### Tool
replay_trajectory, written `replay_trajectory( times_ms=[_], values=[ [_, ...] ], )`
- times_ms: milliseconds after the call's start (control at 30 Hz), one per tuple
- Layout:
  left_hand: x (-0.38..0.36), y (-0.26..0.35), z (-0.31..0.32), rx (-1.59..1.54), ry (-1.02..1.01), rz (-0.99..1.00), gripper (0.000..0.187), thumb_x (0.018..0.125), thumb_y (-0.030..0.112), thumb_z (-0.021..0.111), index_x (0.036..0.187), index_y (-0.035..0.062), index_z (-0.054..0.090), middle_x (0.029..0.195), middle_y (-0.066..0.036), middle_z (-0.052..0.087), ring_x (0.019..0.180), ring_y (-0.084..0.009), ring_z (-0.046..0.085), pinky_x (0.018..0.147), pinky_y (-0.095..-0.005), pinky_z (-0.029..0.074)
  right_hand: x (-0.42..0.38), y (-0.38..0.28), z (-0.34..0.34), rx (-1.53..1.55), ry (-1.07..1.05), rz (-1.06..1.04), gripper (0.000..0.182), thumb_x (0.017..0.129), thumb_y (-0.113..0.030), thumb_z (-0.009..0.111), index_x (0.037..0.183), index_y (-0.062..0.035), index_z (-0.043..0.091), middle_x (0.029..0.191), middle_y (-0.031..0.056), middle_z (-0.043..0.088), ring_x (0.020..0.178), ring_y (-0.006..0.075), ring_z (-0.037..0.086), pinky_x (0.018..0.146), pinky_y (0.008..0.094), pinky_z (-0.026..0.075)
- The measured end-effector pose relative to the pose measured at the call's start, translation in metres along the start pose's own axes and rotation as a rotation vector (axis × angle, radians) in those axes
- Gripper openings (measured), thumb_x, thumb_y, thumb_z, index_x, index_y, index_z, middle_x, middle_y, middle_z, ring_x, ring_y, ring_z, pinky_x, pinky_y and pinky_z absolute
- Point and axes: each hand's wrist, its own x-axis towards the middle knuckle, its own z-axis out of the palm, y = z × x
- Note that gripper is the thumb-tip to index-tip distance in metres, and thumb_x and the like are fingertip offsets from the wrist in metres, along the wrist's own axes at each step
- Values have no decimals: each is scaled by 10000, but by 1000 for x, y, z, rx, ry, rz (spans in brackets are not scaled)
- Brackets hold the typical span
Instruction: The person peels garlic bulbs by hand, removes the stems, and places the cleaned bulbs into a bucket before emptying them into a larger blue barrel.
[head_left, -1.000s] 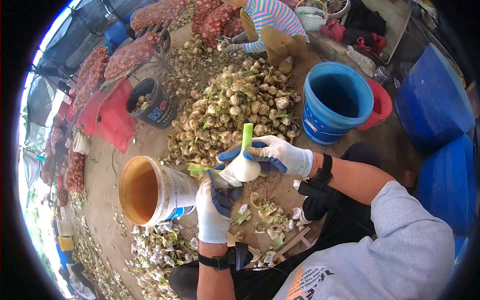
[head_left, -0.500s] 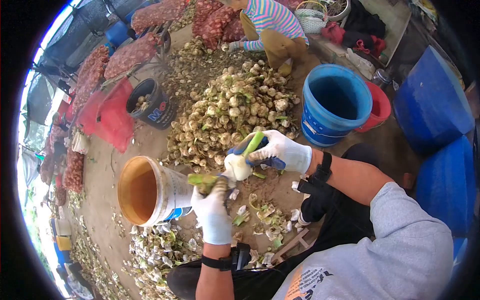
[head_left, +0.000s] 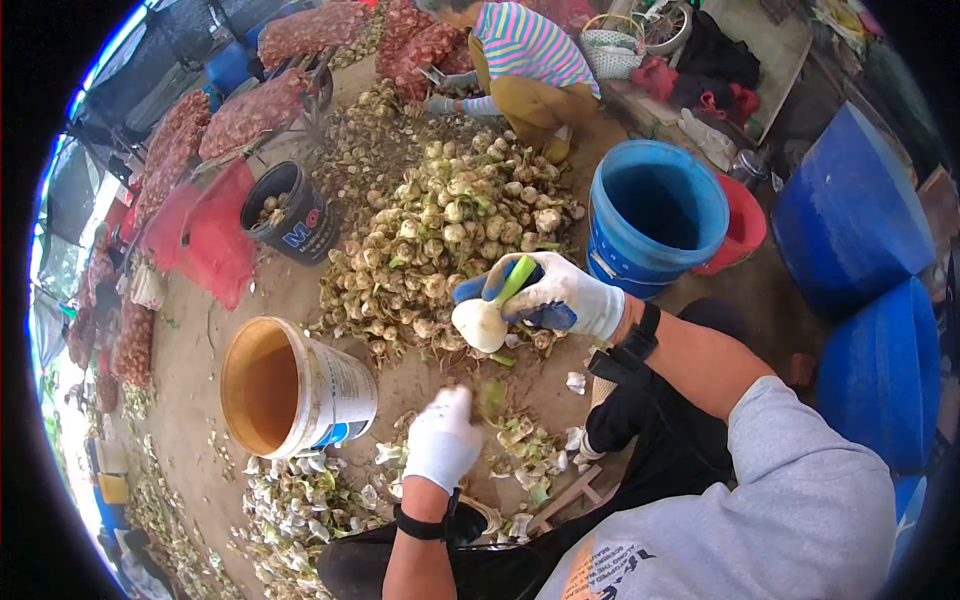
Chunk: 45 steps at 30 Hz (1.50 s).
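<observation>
In my right hand, which wears a white glove with blue on the fingers, is a garlic bulb. Its white, peeled-looking round end hangs down and its cut green stem points up between my fingers. My left hand, also gloved in white, is lower and to the left, apart from the bulb. Motion smears its fingers. A blurred greenish scrap of peel is just right of that hand, above the ground litter. Beyond both hands rises a large heap of garlic bulbs.
A white bucket lies tilted at left. A dark bucket holds some bulbs. Right of the heap are a blue bucket, a red bucket and big blue tubs. Peelings litter the ground. Another person crouches behind the heap.
My left hand has moved down, away from the bulb. The greenish peel it held is now a blur beside it. My right hand still holds the bulb in nearly the same place.
</observation>
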Motion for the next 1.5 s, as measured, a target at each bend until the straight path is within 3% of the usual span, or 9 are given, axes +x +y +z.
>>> replay_trajectory(
  times_ms=[167,267,467,533,733,867,933,1067,1500],
  values=[
    [2,11,-27,-370,-129,-123,280,898,224,700,1089,22,728,1021,-236,739,957,-414,723,855,-461,577,2,7,-4,-32,-30,-12,325,860,-23,773,1173,17,699,1348,193,676,1250,258,642,1079,381,518],
    [9,28,-56,-691,147,-199,340,957,161,724,1241,-23,694,961,-109,760,880,-127,685,806,-305,561,4,14,6,-77,-39,-22,331,891,-77,778,1201,10,704,1310,168,696,1207,217,648,1041,360,527],
    [18,39,-36,-888,372,-208,586,903,82,785,1417,-42,533,1168,-115,710,1015,-147,676,903,-294,556,5,16,19,-455,-52,-96,376,973,-177,746,1322,-48,696,1120,50,758,1025,106,645,910,279,516],
    [22,39,-35,-880,393,-229,612,880,65,794,1421,-37,527,1159,-114,711,1021,-151,677,906,-294,555,1,13,28,-410,-40,51,376,981,-187,742,1326,-46,693,1134,54,755,1050,112,646,955,303,514],
    [18,43,-40,-846,409,-321,521,871,57,779,1332,-75,573,1122,-121,721,993,-141,685,888,-289,557,-2,8,35,-616,-145,-87,393,996,-215,730,1342,-36,681,1244,73,729,1144,124,626,1051,314,481],
    [13,35,-47,-1180,370,-266,346,919,65,743,1208,-96,640,1059,-154,742,890,-183,735,816,-314,616,0,7,19,-363,-101,-41,438,991,-235,732,1348,6,654,1298,113,713,1178,179,652,1071,353,493],
    [9,32,-48,-1586,304,-351,306,973,87,698,1216,-89,642,1067,-164,743,902,-229,758,803,-339,638,4,13,12,120,-74,39,488,1000,-228,717,1394,35,596,1317,166,695,1214,241,663,1102,400,494],
    [8,41,-56,-1489,293,-332,299,990,109,701,1208,-89,647,1063,-166,748,900,-232,764,802,-333,637,6,25,9,371,-122,49,517,1015,-219,687,1422,65,540,1367,215,653,1286,311,631,1146,455,469],
    [6,45,-55,-1313,311,-431,257,965,106,753,1084,-109,679,965,-164,756,782,-202,757,685,-309,643,6,20,25,19,-111,4,491,986,-253,736,1362,34,602,1367,217,661,1267,288,643,1127,426,479]
  ],
)
